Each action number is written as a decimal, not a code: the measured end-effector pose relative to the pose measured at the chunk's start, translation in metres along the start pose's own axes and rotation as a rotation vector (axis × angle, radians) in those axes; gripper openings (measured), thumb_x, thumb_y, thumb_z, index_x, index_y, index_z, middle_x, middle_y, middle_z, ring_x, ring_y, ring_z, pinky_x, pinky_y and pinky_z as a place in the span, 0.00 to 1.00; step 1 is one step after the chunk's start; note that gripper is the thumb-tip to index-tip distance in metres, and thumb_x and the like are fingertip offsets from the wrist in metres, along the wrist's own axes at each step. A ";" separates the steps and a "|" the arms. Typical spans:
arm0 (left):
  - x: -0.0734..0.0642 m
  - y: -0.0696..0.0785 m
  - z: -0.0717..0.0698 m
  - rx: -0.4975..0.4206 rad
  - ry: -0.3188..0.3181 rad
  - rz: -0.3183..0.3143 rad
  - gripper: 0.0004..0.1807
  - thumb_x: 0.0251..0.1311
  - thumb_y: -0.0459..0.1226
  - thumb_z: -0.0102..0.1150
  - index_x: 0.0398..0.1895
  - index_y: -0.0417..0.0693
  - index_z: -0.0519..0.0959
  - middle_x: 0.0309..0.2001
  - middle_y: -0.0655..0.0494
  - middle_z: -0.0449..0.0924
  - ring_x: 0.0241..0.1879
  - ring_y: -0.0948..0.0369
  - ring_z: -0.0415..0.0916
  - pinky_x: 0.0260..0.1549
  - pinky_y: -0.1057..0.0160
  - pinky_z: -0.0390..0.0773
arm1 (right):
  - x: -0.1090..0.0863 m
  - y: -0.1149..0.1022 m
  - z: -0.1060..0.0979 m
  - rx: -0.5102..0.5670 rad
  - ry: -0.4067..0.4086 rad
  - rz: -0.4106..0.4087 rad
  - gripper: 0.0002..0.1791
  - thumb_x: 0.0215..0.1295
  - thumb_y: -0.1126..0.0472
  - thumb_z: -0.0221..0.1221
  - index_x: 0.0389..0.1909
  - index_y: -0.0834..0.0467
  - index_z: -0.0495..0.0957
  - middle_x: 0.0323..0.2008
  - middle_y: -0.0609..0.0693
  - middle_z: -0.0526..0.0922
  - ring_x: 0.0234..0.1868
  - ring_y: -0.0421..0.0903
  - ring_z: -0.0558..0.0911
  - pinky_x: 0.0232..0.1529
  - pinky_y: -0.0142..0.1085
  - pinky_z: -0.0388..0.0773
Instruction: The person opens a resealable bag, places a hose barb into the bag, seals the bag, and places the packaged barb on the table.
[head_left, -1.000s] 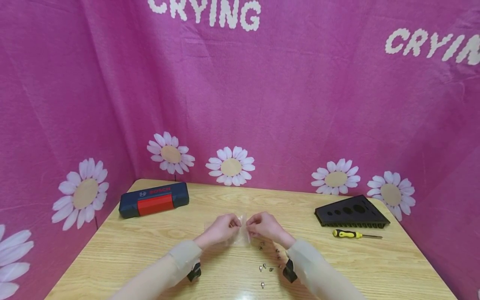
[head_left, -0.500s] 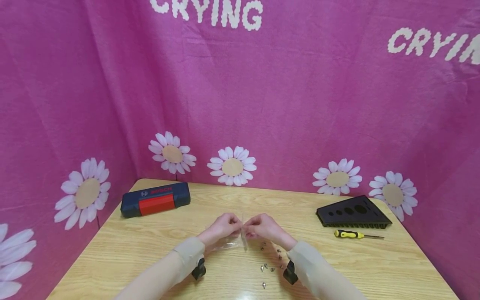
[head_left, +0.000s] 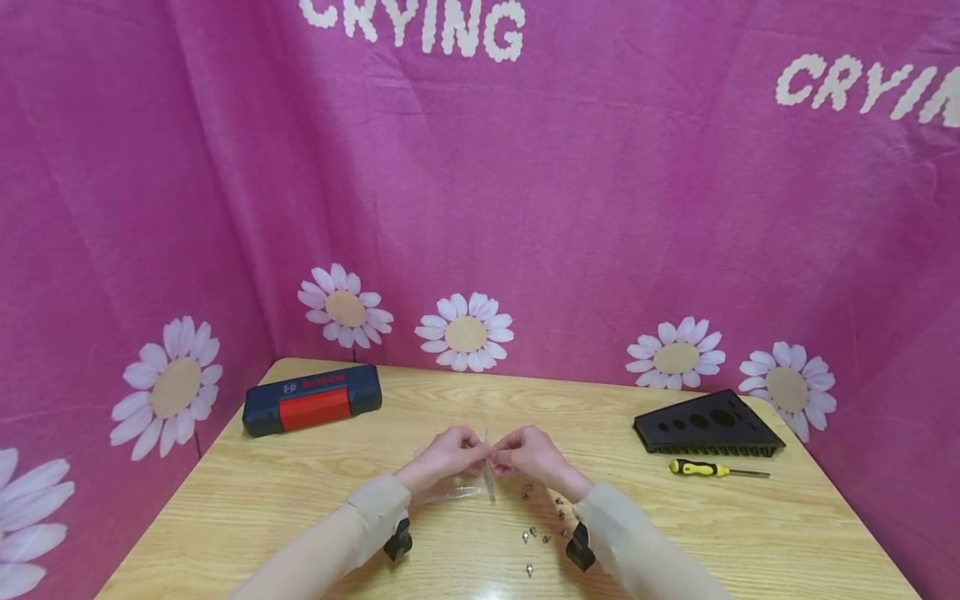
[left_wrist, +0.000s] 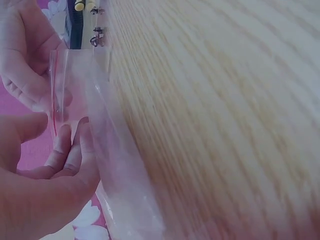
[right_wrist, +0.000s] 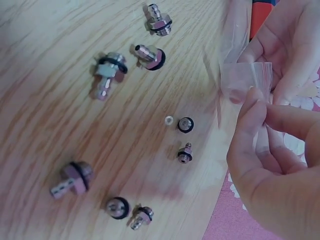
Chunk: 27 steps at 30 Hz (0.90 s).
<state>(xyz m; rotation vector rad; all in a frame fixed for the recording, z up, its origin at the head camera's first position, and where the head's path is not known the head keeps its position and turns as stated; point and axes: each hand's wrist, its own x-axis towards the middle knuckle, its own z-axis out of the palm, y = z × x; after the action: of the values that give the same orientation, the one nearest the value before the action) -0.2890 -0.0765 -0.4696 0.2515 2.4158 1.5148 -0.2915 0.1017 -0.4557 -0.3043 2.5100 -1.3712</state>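
Both hands meet at a clear zip-lock bag (left_wrist: 75, 80) over the middle of the table. My left hand (head_left: 448, 450) holds it from the left, fingertips curled at the plastic near the red-lined mouth, in the left wrist view. My right hand (head_left: 528, 452) pinches the bag's edge between thumb and index finger, as the right wrist view shows. The rest of the bag hangs down toward the wood and appears flat. Several small metal barbed fittings (right_wrist: 110, 67) with black O-rings lie scattered below my right hand. Near two of them sits a tiny pale ring (right_wrist: 169, 120).
A dark blue and red Bosch case (head_left: 313, 402) lies at the back left of the wooden table (head_left: 420, 392). At the right are a black holder with round holes (head_left: 705, 423) and a yellow-black screwdriver (head_left: 701, 468). A pink daisy-print cloth (head_left: 555, 208) hangs behind.
The hands have drawn closer together at the bag's mouth, and the bag has turned so its edge shows as a thin upright strip. The fittings stay where they were.
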 end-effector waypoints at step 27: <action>-0.002 0.010 0.009 0.116 -0.035 0.096 0.07 0.65 0.30 0.51 0.30 0.36 0.76 0.30 0.47 0.80 0.30 0.62 0.75 0.32 0.65 0.78 | -0.004 0.000 0.000 -0.115 0.070 -0.054 0.06 0.62 0.65 0.63 0.32 0.63 0.87 0.27 0.54 0.89 0.25 0.41 0.84 0.25 0.30 0.77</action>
<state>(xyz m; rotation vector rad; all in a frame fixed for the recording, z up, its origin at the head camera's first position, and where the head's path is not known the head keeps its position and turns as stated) -0.2837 -0.0653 -0.4644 0.4202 2.4997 1.3984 -0.2876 0.1028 -0.4556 -0.3552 2.6621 -1.2798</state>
